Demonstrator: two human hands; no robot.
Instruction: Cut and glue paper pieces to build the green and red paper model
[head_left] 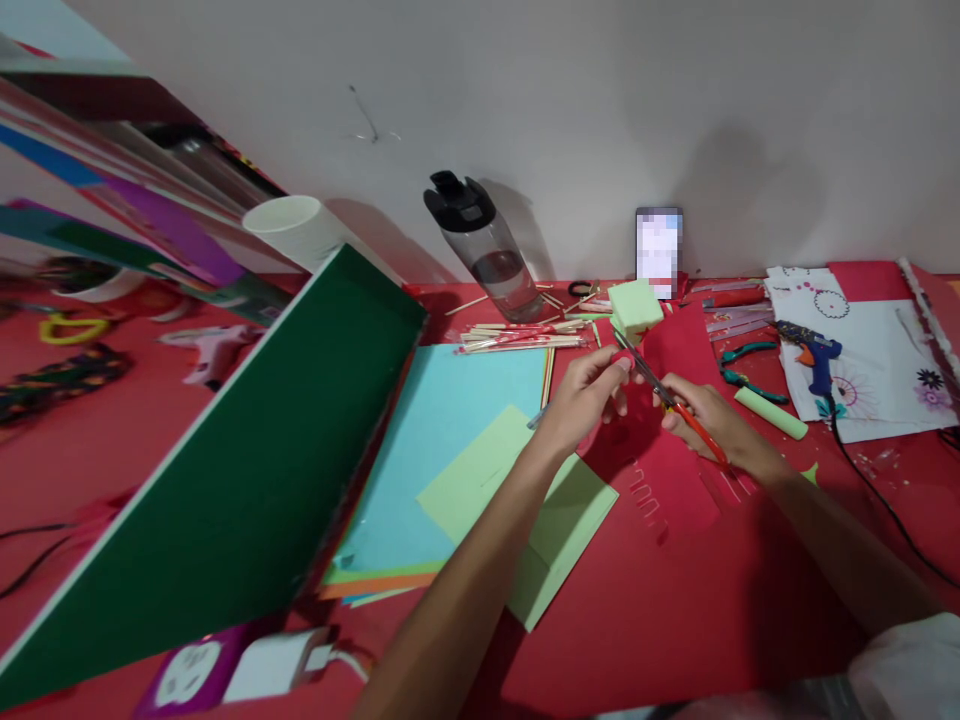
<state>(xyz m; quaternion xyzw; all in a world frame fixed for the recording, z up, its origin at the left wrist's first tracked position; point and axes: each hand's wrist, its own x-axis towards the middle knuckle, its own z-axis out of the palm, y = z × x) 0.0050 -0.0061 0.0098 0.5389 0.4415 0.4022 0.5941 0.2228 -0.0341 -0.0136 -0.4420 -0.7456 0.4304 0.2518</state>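
My right hand (697,408) grips a pair of scissors with orange-red handles (699,435), whose blades point up and left toward my other hand. Pinched between the fingers of my left hand (592,395) is a small piece of red paper (622,358), close beside the blades. Whether the blades touch the paper I cannot tell. Below both hands lies a larger sheet of red paper (675,500) with small cut or drawn marks. A pale green block of paper (634,306) sits just beyond the scissor tips.
Light green sheets (566,540) and a blue sheet (450,400) lie left of the hands. A dark green board (247,470) leans further left. Behind are matchsticks (517,336), a bottle (495,260) and a phone (659,250). A blue glue gun (821,360) and pliers (750,370) lie right.
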